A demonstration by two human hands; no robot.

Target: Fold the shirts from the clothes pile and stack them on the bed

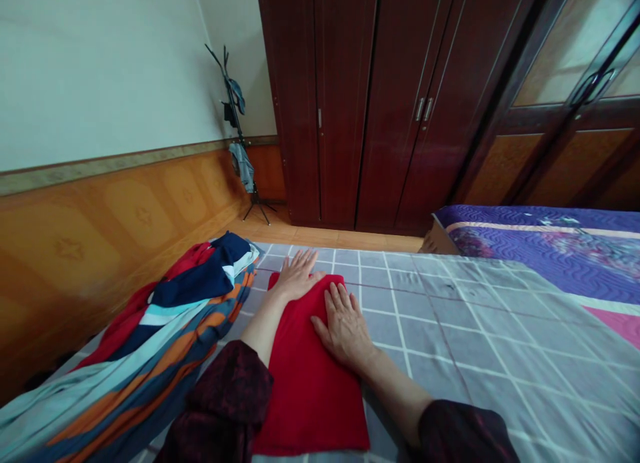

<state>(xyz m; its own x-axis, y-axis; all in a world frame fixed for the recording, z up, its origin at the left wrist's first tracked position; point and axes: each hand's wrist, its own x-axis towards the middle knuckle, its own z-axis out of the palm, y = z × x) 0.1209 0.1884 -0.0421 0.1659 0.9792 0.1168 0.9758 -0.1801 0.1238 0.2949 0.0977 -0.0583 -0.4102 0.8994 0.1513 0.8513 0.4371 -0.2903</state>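
Note:
A red folded cloth (315, 390), perhaps a garment, lies flat in a long rectangle on the grey checked bedsheet (430, 323). My left hand (298, 276) rests palm down across its far left corner, fingers stretched out and pointing away from me. On the cloth's right side, a little nearer, my right hand (345, 324) lies flat with its thumb apart from the fingers. Neither hand grasps anything. The cloth's layers under my palms are hidden.
Left of the cloth is a heap of striped and coloured clothes (195, 310). A coat stand (235, 116) stands in the far corner beside a dark red wardrobe (345, 110). To the right is a purple patterned bedspread (525, 240).

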